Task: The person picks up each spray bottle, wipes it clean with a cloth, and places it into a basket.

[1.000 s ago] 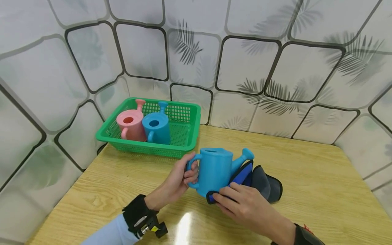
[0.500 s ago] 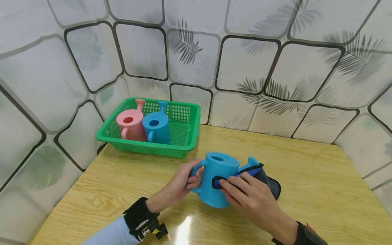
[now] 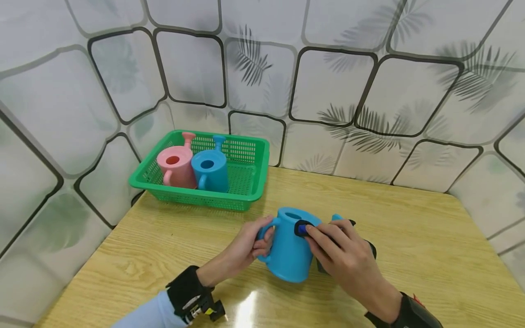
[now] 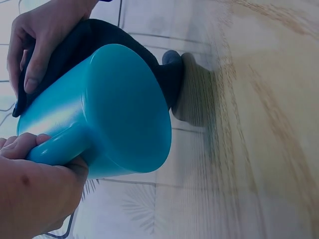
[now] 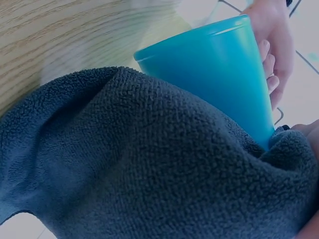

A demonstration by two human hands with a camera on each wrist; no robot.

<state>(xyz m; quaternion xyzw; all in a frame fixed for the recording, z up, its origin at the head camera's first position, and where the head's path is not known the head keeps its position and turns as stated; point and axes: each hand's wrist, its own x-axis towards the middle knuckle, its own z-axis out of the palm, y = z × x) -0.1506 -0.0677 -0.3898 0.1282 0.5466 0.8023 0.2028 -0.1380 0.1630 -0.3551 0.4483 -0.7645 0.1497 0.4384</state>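
Observation:
My left hand [image 3: 250, 241] grips the handle of a blue toy watering can [image 3: 289, 255], held slightly tilted over the table. Against the can's upper side, near its rim, my right hand [image 3: 344, 255] presses a folded cloth [image 3: 302, 228], blue on one face and dark grey on the other with a black edge. The right fingers pinch the cloth. In the right wrist view the cloth [image 5: 149, 149] hangs down in a broad fold in front of the can [image 5: 214, 74]. Most of the spout is hidden behind the right hand and cloth in the head view.
A green plastic basket [image 3: 256, 182] stands at the back left of the wooden table [image 3: 430, 255]. Inside it sit a pink watering can [image 3: 180, 171] and another blue watering can [image 3: 215, 173]. Patterned walls [image 3: 328, 86] rise behind the table and along both sides.
The watering can has come down and nearer, tipping more upright. My right hand has slid the cloth up its side from near the base to the rim. The basket has stayed put.

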